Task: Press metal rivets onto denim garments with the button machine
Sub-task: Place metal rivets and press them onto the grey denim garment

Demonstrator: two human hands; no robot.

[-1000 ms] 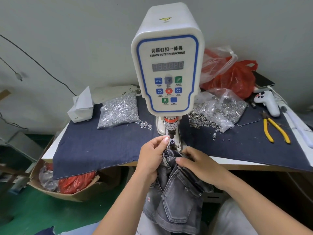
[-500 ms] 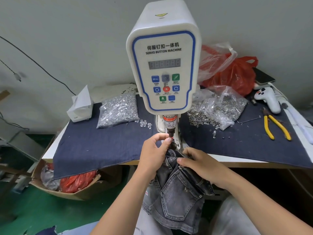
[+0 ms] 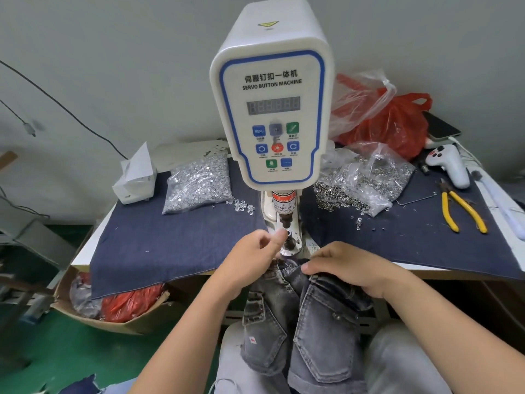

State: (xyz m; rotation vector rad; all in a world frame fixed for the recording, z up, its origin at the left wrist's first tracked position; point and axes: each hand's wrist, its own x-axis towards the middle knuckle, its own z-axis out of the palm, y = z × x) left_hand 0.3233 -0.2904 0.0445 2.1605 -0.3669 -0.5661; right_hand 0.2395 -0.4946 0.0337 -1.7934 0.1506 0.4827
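Observation:
The white servo button machine (image 3: 272, 109) stands at the middle of the table, its punch (image 3: 284, 220) above the small lower die (image 3: 289, 243). My left hand (image 3: 252, 254) is just left of the die, thumb and forefinger pinched together on what looks like a small rivet; the fingertips are blurred. My right hand (image 3: 349, 268) grips the top edge of a grey denim garment (image 3: 321, 331) just below the table's front edge. The garment hangs down over my lap, pockets showing. The die is bare of cloth.
A dark blue cloth (image 3: 170, 245) covers the table. A sealed bag of silver rivets (image 3: 199, 183) and a tissue box (image 3: 136, 177) lie left; an open bag of rings (image 3: 366, 183), yellow pliers (image 3: 463, 211), a white controller (image 3: 451, 166) and a red bag (image 3: 397, 123) lie right. A cardboard box (image 3: 113, 317) sits below left.
The garment's top edge has come off the die and down to the table's front edge with my right hand. My left hand stays pinched beside the die.

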